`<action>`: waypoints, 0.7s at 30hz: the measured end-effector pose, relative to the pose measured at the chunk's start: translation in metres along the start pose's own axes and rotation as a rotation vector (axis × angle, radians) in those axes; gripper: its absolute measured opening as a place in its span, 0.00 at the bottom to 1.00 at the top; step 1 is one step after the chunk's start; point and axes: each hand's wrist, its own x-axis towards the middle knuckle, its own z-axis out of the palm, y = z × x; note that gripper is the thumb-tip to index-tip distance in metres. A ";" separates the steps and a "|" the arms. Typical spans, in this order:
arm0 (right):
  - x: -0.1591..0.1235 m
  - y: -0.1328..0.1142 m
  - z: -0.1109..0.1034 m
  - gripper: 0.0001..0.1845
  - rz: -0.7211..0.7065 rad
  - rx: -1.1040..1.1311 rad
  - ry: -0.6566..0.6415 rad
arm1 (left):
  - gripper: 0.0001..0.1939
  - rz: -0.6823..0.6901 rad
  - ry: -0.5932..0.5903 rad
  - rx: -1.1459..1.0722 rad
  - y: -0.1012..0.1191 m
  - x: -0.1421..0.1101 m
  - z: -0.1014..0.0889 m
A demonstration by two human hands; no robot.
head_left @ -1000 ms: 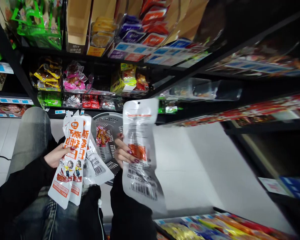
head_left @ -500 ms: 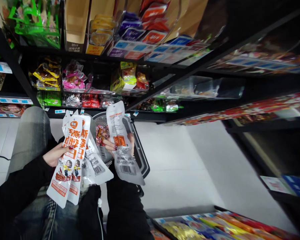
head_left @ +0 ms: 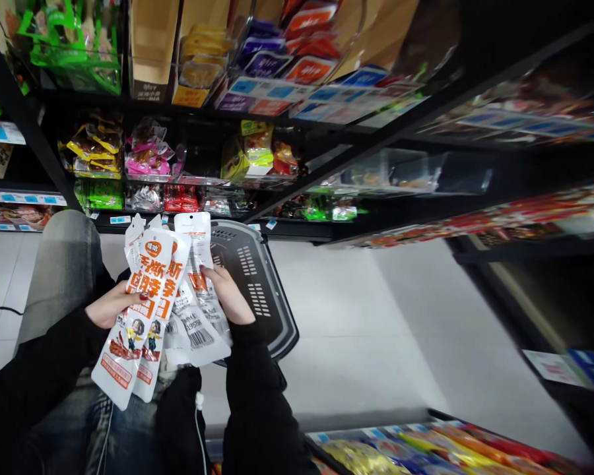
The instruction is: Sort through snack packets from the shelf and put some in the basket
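My left hand (head_left: 113, 305) is closed around a fan of long white snack packets (head_left: 123, 346) with orange lettering, the thumb pressed on the front one. Two show their printed fronts; others behind turn their barcode backs toward me. At the right side of the fan, my right hand (head_left: 226, 295) grips another white snack packet (head_left: 194, 241), its back facing me, thumb and fingers on its edge. This packet overlaps the fanned ones. Just beyond and under my right hand stands a grey shopping basket (head_left: 277, 316) on the floor; the packets and hand hide part of its inside.
Ahead are black shelves with bins of yellow (head_left: 94, 148), pink (head_left: 150, 155) and red packets (head_left: 181, 198). Another shelf (head_left: 505, 241) runs along the right. Colourful bags (head_left: 426, 448) lie at lower right. My knee (head_left: 72, 264) is beside my left hand, above white floor tiles.
My right hand has moved left with its packet, from over the basket to against the fan in my left hand. More of the basket's inside shows. My left hand has barely moved.
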 end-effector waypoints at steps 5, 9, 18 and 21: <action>-0.010 0.005 0.004 0.17 -0.056 -0.083 -0.012 | 0.16 0.079 -0.063 0.103 0.003 -0.002 0.001; -0.020 0.015 0.011 0.22 -0.061 -0.119 -0.013 | 0.16 0.085 -0.122 0.161 0.010 -0.005 0.005; -0.053 0.005 0.007 0.26 -0.163 -0.265 -0.097 | 0.17 0.095 -0.004 0.188 0.005 -0.006 0.028; -0.054 -0.008 0.001 0.26 -0.165 -0.318 -0.147 | 0.22 0.068 0.022 0.193 0.004 -0.009 0.034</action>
